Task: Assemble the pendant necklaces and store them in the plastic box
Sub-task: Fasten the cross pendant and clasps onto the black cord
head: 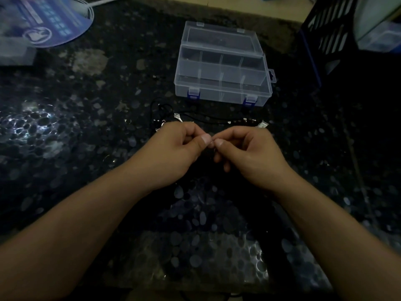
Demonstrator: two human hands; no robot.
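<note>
My left hand [182,146] and my right hand [245,151] meet thumb to thumb above the dark table, both with curled fingers pinching a tiny metal ring [212,144] between them; the piece is mostly hidden by the fingertips. Just beyond the hands lie black necklace cords [206,115] with small beads, a silver pendant [178,117] and another silver piece [261,124]. Farther back stands the clear plastic box [223,83], lid open, with dividers and blue latches.
The table is dark speckled stone [86,148]. A round blue fan [43,20] lies at the far left. A dark blue slotted basket [329,35] stands at the far right. A few small metal rings [128,121] lie left of the cords.
</note>
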